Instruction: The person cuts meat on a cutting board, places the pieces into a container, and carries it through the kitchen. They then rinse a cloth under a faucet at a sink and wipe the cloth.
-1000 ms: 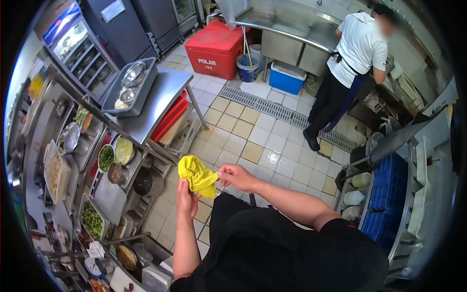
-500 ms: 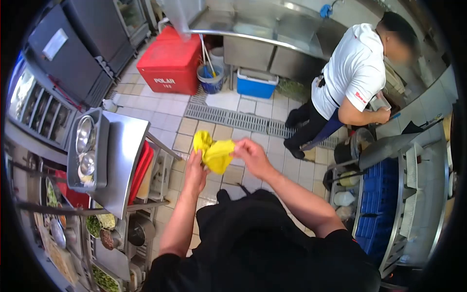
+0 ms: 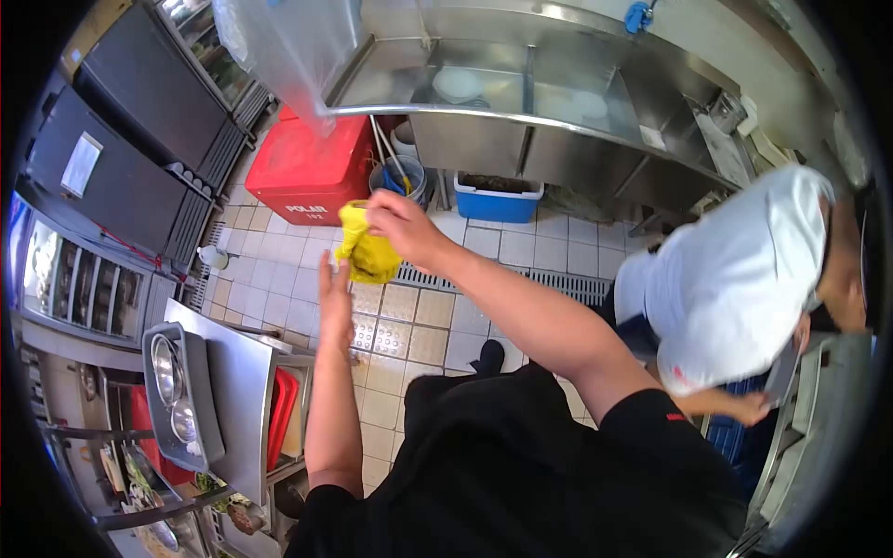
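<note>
A crumpled yellow cloth (image 3: 374, 259) hangs in front of me at about waist height, over the tiled floor. My right hand (image 3: 402, 228) pinches its upper part, fingers closed on the fabric. Just below and left of the cloth is my left hand (image 3: 337, 302), its fingers stretched upward and apart, with the fingertips right at the cloth's lower left edge. Behind the cloth, a red cooler box (image 3: 307, 172) marked POLAR stands on the floor.
Ahead is a steel sink (image 3: 465, 139) with a clear plastic sheet (image 3: 293, 46) hanging at its left. A blue bin (image 3: 498, 200) and a bucket (image 3: 414, 181) stand below. A grey tub (image 3: 209, 437) with metal bowls sits on the left steel table (image 3: 244, 409). A co-worker (image 3: 735, 279) bends close on my right.
My view has moved forward, toward the sink. My right hand has moved up and left with the cloth, while my left hand's fingers have loosened from it. The co-worker has come nearer and bent down.
</note>
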